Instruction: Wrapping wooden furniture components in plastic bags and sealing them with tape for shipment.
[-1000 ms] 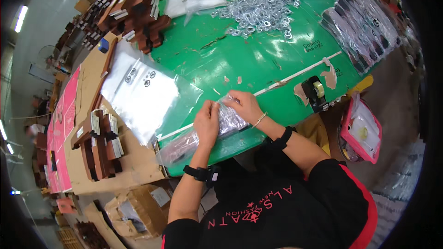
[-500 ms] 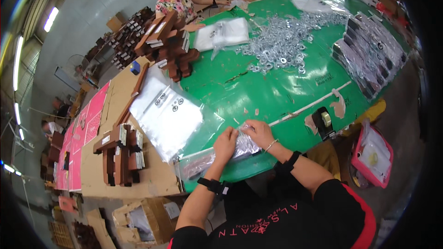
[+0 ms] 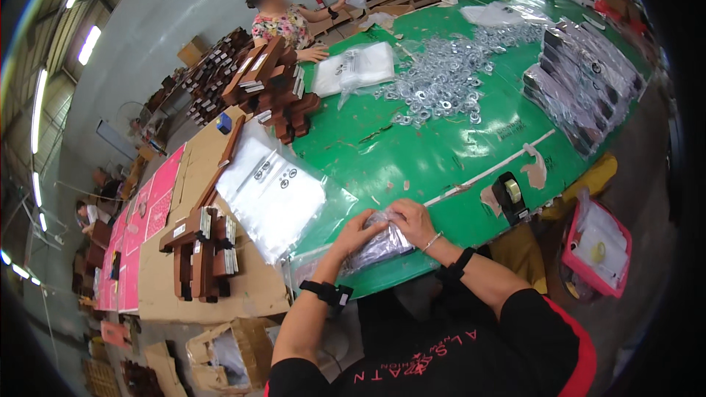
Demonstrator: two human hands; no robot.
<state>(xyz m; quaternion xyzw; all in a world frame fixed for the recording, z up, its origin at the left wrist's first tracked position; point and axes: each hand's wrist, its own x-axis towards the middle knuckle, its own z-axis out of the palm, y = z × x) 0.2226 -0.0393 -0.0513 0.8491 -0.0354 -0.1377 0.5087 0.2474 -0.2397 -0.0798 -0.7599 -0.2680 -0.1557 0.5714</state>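
Note:
At the front edge of the green table, a clear plastic bag (image 3: 386, 247) lies flat with a dark, long item inside that is hard to make out. My left hand (image 3: 357, 232) grips the bag's upper part, thumb and fingers closing on the crinkled plastic. Close by on its right, my right hand (image 3: 415, 222) pinches the same plastic with bent fingers. The fingertips of both hands nearly meet over the bag. Just left of my hands, a stack of flat clear bags (image 3: 273, 195) with black printed symbols spreads over the table and cardboard.
Loose metal washers (image 3: 434, 81) are heaped mid-table. Bagged dark pieces (image 3: 585, 81) are piled at right, and a tape dispenser (image 3: 511, 197) is at the near edge. Brown bars (image 3: 198, 254) stand stacked on cardboard. A co-worker (image 3: 283, 26) stands across. A pink basket (image 3: 597, 250) is low right.
My left hand has gone from a tight fist to a looser hold, thumb and fingers spread around the plastic. Across the table, the co-worker has raised one hand holding a small clear bag.

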